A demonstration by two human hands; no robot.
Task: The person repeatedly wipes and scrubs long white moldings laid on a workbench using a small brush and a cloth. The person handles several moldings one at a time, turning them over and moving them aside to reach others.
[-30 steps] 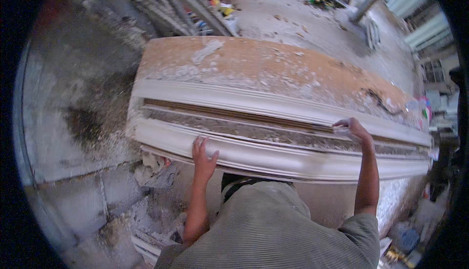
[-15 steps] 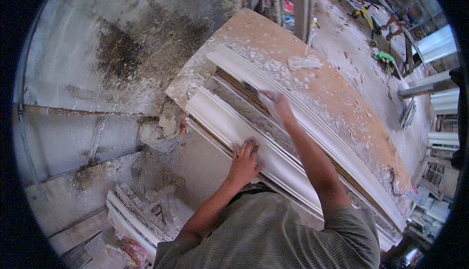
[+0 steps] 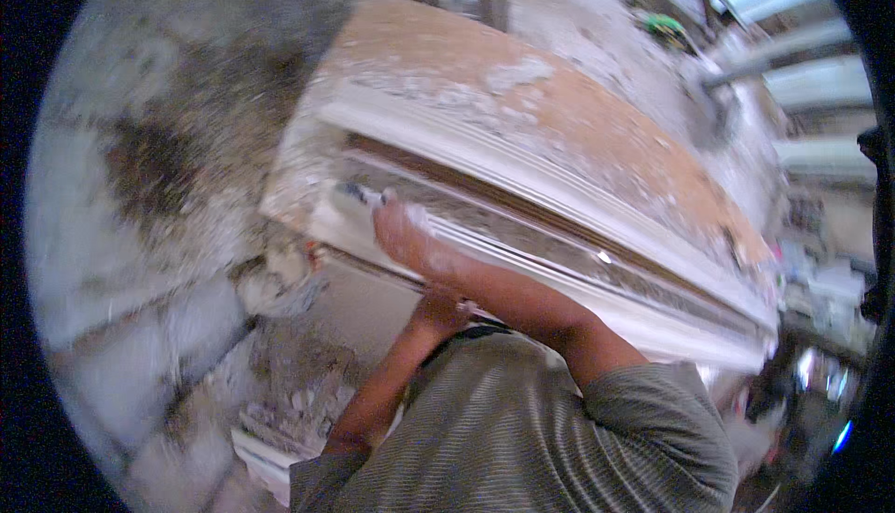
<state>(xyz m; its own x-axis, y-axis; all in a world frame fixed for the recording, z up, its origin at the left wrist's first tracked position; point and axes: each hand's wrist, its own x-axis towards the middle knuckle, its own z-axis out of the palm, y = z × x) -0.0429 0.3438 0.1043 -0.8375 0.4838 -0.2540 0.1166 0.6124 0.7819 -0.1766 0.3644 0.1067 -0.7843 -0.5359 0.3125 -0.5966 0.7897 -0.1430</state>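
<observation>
Two long white moulded strips lie side by side on a board: the near moulding (image 3: 643,327) along my body and the far moulding (image 3: 438,140) beyond a dark gap. My right hand (image 3: 403,233) is closed around a small flat-ended tool (image 3: 354,194) with a dark grey end, over the left end of the near moulding. Motion blur hides the tool's exact kind. My left hand (image 3: 440,310) is at the near edge of the near moulding, under my right forearm. That forearm crosses over it and hides most of its fingers.
The tan board (image 3: 597,108) under the mouldings is strewn with white crumbs and powder. A stained grey wall (image 3: 149,159) stands at the left. At lower left lies a white strip (image 3: 261,457) among debris. A green object (image 3: 664,28) is on the dusty floor beyond.
My right hand has moved left and nearer with the tool, from the far moulding to the left end of the near one. My right forearm now covers my left hand. The view has turned.
</observation>
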